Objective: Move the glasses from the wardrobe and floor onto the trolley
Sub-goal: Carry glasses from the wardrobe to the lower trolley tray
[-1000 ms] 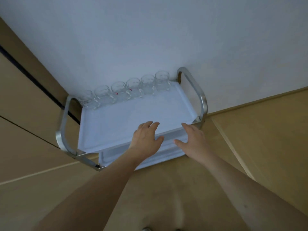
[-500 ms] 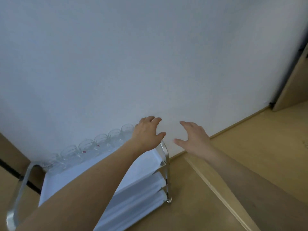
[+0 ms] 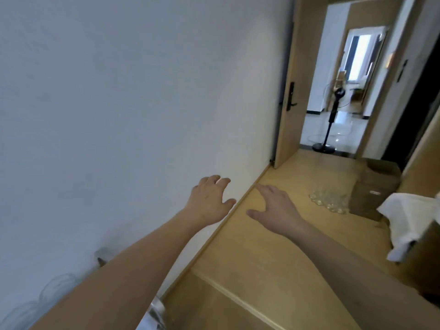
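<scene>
A cluster of clear glasses (image 3: pixel 328 201) stands on the wooden floor at the right, far ahead of both hands. My left hand (image 3: pixel 209 202) is stretched out in front of the white wall, fingers spread, holding nothing. My right hand (image 3: pixel 273 208) reaches forward over the floor, fingers relaxed and empty. Only a corner of the trolley (image 3: pixel 157 308) shows at the bottom, mostly hidden by my left forearm. A few glasses on the trolley (image 3: pixel 57 288) appear blurred at the bottom left.
A cardboard box (image 3: pixel 371 186) sits behind the floor glasses. A white cloth (image 3: pixel 409 220) hangs over something at the right edge. The open wooden door (image 3: pixel 292 91) leads to a hallway with a standing fan (image 3: pixel 331 110). A raised floor strip (image 3: pixel 238 296) crosses below.
The view has swung right and up, away from the trolley toward the floor glasses and the doorway. Both hands stay open and empty, now over the floor and wall.
</scene>
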The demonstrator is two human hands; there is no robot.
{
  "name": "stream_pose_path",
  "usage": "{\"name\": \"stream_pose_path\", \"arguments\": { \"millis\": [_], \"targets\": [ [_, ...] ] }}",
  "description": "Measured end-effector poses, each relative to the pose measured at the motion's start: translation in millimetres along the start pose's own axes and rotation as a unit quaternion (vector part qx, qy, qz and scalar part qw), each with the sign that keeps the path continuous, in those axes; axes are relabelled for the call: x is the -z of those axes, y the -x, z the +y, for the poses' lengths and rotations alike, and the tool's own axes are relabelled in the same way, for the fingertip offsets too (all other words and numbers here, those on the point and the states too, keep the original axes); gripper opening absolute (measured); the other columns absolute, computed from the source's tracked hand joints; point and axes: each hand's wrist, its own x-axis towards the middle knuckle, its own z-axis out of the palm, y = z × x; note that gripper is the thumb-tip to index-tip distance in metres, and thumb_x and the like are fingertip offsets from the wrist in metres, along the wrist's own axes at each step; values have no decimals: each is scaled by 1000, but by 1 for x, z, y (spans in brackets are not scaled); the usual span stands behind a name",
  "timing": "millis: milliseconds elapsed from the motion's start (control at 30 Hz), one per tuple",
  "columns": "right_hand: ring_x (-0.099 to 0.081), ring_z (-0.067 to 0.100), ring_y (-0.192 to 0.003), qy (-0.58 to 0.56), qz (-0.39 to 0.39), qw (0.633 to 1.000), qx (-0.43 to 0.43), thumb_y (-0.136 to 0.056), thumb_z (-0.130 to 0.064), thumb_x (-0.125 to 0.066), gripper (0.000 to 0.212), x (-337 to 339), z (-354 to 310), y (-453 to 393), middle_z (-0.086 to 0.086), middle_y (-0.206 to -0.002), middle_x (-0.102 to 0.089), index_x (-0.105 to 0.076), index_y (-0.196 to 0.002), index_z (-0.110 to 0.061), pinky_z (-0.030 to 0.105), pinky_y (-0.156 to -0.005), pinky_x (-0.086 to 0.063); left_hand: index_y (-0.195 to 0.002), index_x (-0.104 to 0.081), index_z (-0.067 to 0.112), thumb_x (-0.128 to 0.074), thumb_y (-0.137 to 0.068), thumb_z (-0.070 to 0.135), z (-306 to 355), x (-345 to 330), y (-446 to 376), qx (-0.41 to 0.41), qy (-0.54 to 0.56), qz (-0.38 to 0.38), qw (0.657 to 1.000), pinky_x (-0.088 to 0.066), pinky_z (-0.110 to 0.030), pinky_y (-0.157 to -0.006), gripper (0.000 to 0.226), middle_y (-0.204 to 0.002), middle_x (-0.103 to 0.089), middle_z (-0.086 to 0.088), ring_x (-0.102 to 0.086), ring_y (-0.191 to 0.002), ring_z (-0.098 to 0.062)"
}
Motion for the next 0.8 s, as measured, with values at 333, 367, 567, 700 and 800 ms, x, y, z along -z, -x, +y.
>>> {"name": "stream_pose_path", "arguments": {
  "millis": [333,367,567,700,800],
  "targets": [
    [-33,29,-145,56,77,980,-173,-89,-60,-64,82,46,89,-31,2,-161,-32,-29,-157,-29,45,-115,-35,-155,-33,25,-54,-97,52,72,-49,-134,-181,43,-53,981,-31,-45,-116,67,-161,-31,-11,-28,-146,-29],
    [-33,29,-145,60,84,977,-187,-89,-60,-64,82,51,99,-32,2,-162,-32,-29,-157,-30,45,-115,-35,-155,-33,25,-54,-97,52,84,-54,-144,-197,46,-55,978,-31,-45,-117,67,-161,-31,-10,-27,-146,-29],
    [-38,25,-142,53,122,965,-228,-88,-60,-65,80,76,169,-49,-1,-159,-37,-33,-155,-31,46,-113,-40,-155,-33,25,-55,-97,52,151,-83,-207,-268,44,-63,960,-29,-48,-118,67,-161,-30,-11,-25,-147,-29],
    [-44,23,-136,38,159,959,-229,-86,-60,-67,76,94,223,-69,-3,-155,-42,-38,-151,-32,46,-110,-44,-154,-33,26,-54,-97,52,191,-99,-254,-299,23,-50,953,-30,-49,-117,67,-161,-31,-11,-27,-147,-30],
    [-43,24,-137,37,172,956,-236,-86,-60,-67,77,107,263,-89,-3,-156,-41,-37,-152,-31,47,-110,-44,-154,-33,26,-55,-96,53,221,-112,-290,-309,12,-44,950,-32,-50,-116,67,-161,-31,-10,-28,-146,-30]
  ]
}}
